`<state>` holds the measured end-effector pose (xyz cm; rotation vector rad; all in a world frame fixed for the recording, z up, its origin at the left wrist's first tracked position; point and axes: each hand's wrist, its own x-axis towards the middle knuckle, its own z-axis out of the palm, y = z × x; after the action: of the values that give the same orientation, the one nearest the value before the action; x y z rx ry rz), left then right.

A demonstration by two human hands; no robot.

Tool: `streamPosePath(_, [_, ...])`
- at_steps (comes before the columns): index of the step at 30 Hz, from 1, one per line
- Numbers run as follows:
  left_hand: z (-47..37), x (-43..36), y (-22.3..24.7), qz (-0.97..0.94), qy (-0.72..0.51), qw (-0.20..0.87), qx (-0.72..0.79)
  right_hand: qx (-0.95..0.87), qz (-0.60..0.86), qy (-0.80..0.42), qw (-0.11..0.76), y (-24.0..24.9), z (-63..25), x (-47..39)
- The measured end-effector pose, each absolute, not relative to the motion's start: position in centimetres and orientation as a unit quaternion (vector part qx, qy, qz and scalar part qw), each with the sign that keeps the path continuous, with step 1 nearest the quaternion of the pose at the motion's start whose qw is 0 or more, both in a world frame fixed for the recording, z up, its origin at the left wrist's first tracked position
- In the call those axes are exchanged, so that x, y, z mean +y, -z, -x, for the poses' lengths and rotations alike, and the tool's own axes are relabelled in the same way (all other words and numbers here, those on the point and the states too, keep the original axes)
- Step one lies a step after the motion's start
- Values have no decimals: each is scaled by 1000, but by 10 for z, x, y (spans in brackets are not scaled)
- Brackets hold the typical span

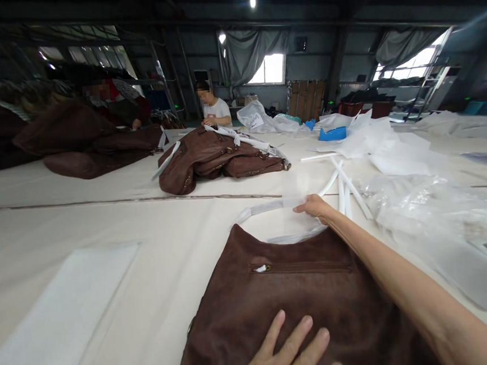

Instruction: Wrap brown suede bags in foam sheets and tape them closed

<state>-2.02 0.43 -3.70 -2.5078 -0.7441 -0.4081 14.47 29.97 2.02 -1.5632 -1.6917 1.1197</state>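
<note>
A brown leather bag [304, 296] lies on the pale table in front of me, its zipped pocket facing up. White wrapping covers its strap [266, 207], which loops away from me. My left hand [288, 354] rests on the bag's front at the bottom of the view, fingers spread. My right hand [314, 207] reaches to the far side of the strap, its fingers closed around the wrapped strap beside a translucent white sheet [294, 190]. Part of that grip is hidden.
More brown bags [211, 160] lie across the table [80, 219]. White tubes [346, 187], clear plastic [433, 205] and white sheets [388, 136] are at the right. A foam sheet [68, 317] lies left. A person in white [218, 110] and other people work beyond.
</note>
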Motion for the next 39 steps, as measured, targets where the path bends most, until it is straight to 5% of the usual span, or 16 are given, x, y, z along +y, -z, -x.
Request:
streamPosePath(11, [21, -3, 31, 923, 136, 215, -290, -603, 361, -628, 335, -64, -126, 256])
streamPosePath(20, [18, -15, 4, 937, 72, 55, -337, -672, 362, -574, 297, -87, -152, 230])
streamPosePath(29, [21, -11, 20, 934, 99, 116, -324, -617, 418, -559, 362, -62, -142, 238])
streamPosePath(34, [30, -8, 0, 945, 83, 44, -313, -605, 325, -599, 412, -61, -150, 234])
streamPosePath(39, [31, -10, -3, 941, 99, 5, -322, -738, 300, -503, 334, -57, -180, 186])
